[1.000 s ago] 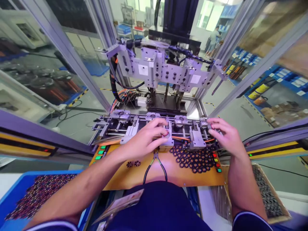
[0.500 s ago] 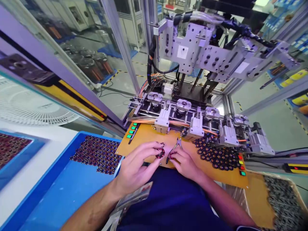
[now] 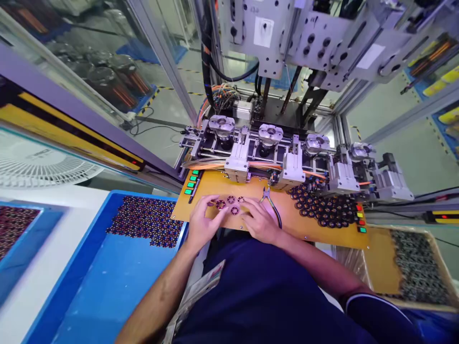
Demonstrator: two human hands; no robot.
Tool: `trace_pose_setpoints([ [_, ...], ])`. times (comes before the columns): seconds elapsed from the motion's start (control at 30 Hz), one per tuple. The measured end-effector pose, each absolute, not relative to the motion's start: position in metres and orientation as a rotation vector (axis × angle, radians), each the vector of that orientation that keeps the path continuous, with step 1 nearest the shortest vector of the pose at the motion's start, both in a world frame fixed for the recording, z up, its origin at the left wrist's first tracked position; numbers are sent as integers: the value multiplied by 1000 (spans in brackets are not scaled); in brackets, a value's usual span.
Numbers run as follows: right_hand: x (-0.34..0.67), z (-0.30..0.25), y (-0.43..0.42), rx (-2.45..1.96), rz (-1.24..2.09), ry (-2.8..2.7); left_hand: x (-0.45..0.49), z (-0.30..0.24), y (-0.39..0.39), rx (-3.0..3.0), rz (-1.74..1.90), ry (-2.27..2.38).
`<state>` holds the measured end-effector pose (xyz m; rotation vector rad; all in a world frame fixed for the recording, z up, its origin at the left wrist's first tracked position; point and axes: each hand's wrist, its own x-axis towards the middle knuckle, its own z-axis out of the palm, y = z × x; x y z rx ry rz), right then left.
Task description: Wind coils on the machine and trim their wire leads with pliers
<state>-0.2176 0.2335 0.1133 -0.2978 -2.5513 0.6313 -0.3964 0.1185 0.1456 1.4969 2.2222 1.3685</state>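
Several small wound ring coils [image 3: 231, 205] lie on the yellow board [image 3: 304, 229] in front of me. My left hand [image 3: 202, 223] rests on the board just left of them, fingers spread, fingertips touching the nearest coil. My right hand [image 3: 260, 222] lies flat to their right, fingers stretched toward the coils. Small black-handled cutters [image 3: 271, 203] lie on the board beside my right hand. Behind the board stands the machine fixture [image 3: 283, 157] with its row of round metal nests.
A cluster of dark coils [image 3: 324, 210] sits on the board's right side by coloured buttons [image 3: 360, 222]. Green buttons [image 3: 191, 184] are at its left. A blue tray [image 3: 107, 272] with coils lies left, a box of dark rings [image 3: 416, 263] right. A white fan [image 3: 39, 162] is far left.
My hands came off the fixture nests back to the board, then laid the coils they pinched down on it and opened. The view swung left and downward.
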Motion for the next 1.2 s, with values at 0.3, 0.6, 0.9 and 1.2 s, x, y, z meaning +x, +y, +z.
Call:
trace_pose_setpoints([
  [0.3,-96,129,232,-796,441,-2373,-392,101,121,1611,1158,2245],
  [0.6,-70,123,257,-1128,251,-2320,-386,111,161,2139,645,2068],
  [0.9,-101,122,272,-1157,313,-2259,-391,125,151,2064,757,2207],
  [1.2,-170,219,238,-520,624,-2108,-356,221,165,1319,1191,1325],
])
